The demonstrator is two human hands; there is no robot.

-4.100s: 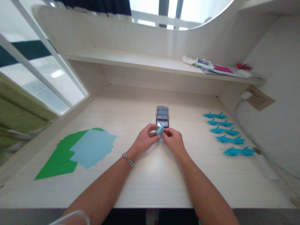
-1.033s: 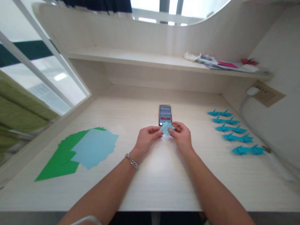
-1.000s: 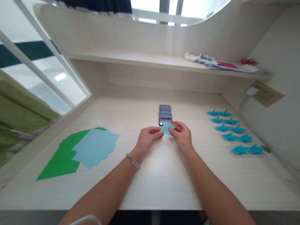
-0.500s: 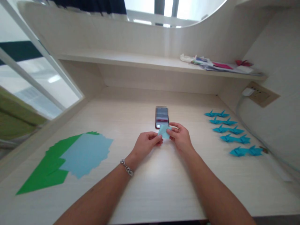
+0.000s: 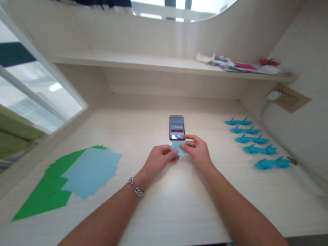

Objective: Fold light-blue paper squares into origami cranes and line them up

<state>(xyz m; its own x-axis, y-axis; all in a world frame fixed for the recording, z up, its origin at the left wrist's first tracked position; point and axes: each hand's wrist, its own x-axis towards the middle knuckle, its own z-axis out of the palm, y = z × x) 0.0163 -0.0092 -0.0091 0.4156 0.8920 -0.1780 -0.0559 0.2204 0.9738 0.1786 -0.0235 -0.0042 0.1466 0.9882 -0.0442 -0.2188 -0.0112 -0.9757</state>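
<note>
A small folded piece of light blue paper [image 5: 178,147] is held between both hands above the desk, just in front of a phone [image 5: 177,131]. My left hand [image 5: 161,158] pinches its left side, with the thumb on the near face and fingers behind. On the right side, my right hand [image 5: 196,149] grips it between thumb and fingers, its index finger reaching toward the phone's lower edge. Fanned sheets of light blue paper [image 5: 92,172] lie at the left, overlapping green sheets [image 5: 44,191]. Several blue folded paper cranes [image 5: 260,149] stand in paired rows at the right.
A shelf [image 5: 128,60] runs across the back, with papers [image 5: 241,66] on its right part. A charger [image 5: 273,95] sits in the wall socket [image 5: 292,98], and its cable [image 5: 278,139] trails down past the cranes. A mirror [image 5: 200,8] hangs above.
The light blue paper has turned from a tilted position to a squarer one and sits slightly lower, away from the phone. Both hands still grip it. The camera view has shifted a little.
</note>
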